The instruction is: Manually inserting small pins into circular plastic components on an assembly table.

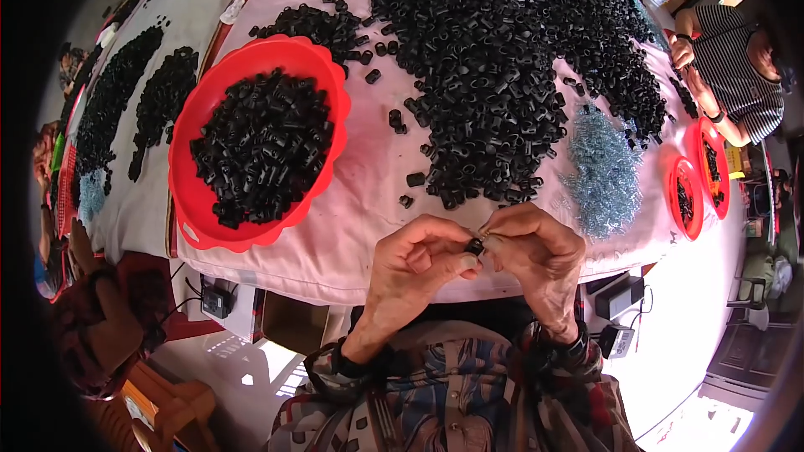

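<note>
Just off the table's near edge, my two hands meet. Between thumb and fingertips my left hand (414, 264) pinches a small black plastic part (475, 246). My right hand (540, 255) is closed in a pinch against that part; a thin, tiny piece seems to show at its fingertips, too small to name. Ahead of my hands lies a large heap of black hollow plastic parts (490, 109). Beyond my right hand is a pile of thin, silvery-blue pieces, perhaps small springs (605, 172).
A red scalloped bowl (186, 201) filled with black parts stands left on the pink-white cloth (368, 192). At right are a red basket (675, 192) and another beside it. A person in a striped top (737, 59) works there; another person's arm (109, 310) shows at left.
</note>
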Demonstrator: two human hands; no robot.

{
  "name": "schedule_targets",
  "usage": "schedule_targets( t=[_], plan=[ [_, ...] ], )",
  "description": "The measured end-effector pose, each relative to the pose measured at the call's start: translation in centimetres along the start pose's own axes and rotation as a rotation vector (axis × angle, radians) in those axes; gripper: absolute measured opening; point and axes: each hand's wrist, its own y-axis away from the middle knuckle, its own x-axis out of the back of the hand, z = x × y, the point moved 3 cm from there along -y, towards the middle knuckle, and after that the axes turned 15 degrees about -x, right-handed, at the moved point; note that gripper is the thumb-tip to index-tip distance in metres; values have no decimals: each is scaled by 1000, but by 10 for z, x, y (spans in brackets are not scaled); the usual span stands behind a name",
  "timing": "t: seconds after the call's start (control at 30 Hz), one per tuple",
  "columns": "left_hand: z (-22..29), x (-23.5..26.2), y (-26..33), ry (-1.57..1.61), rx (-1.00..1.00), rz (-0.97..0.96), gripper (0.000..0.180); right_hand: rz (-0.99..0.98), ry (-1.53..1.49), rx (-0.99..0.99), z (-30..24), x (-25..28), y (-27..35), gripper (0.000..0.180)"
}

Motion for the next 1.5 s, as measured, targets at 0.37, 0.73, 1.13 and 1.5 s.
schedule_targets(
  t=[0.37,0.73,1.13,1.5],
  plan=[
    [0,-2,1,-36,-41,17,27,11,286,248,1,-2,-1,18],
    [26,35,-2,-237,-298,336,23,147,439,252,-10,-2,-11,15],
    [37,43,4,-234,-381,402,21,-61,1022,589,-1,-68,-48,27],
    [32,39,1,-195,-294,232,22,24,701,324,0,-48,-32,22]
  ],
)
